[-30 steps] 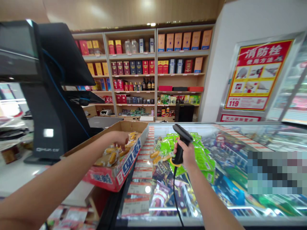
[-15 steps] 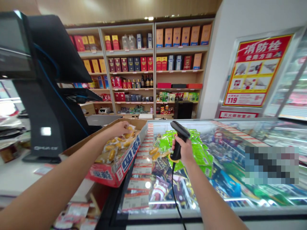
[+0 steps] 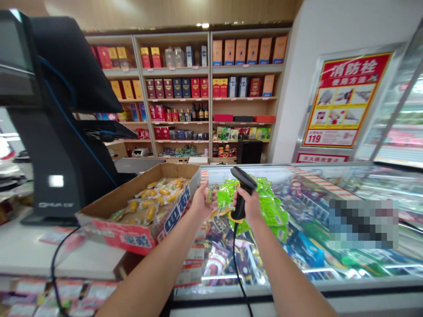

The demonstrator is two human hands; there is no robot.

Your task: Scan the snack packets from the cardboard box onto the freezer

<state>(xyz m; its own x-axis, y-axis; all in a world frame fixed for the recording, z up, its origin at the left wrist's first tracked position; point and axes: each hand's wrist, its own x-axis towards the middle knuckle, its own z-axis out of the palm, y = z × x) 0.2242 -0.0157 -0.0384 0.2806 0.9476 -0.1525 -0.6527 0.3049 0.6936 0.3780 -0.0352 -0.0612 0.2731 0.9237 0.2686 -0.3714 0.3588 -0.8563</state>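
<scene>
My right hand [image 3: 250, 203] is wrapped round the handle of a black barcode scanner [image 3: 243, 179], whose cable runs down toward me. Just left of it, my left hand [image 3: 201, 202] has its fingers closed on a small wrapped snack [image 3: 209, 194], mostly hidden by the fingers. Beneath both hands, bright green packets [image 3: 272, 211] lie piled on the glass lid. A few loose yellow snacks lie by the pile, partly covered by my hands. To the left stands an open cardboard box [image 3: 112, 235] with several yellow snacks [image 3: 150, 214] in clear wrappers.
A black checkout terminal [image 3: 62, 123] rises at the left. The glass-topped freezer [image 3: 307, 176] stretches right, with bagged goods under the glass. Shelves [image 3: 178, 99] of boxes and bottles line the back, and a red poster [image 3: 343, 101] hangs on the right wall.
My left hand has come out of the cardboard box and moved right, beside the scanner, with a wrapped snack in it. The right hand still grips the scanner; the view has shifted slightly.
</scene>
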